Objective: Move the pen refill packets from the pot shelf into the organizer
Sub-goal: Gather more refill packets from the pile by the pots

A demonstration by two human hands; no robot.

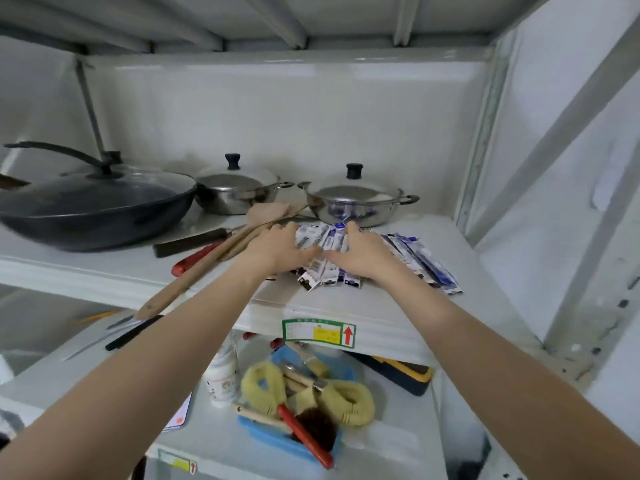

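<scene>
You're at the gathering step: your left hand (280, 249) and right hand (360, 252) lie side by side on the refill packets (327, 240) on the pot shelf (349, 306), fingers curled around the heap. Next, probably bunch them, lift together, then find the organizer, which isn't visible.

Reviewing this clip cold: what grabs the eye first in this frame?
Both hands, left hand and right hand, reach onto the shelf and gather a spread of blue-and-white refill packets at its middle. Behind them stand two lidded steel pots, with a large dark wok at the left. Below, a blue tray holds brushes.
</scene>
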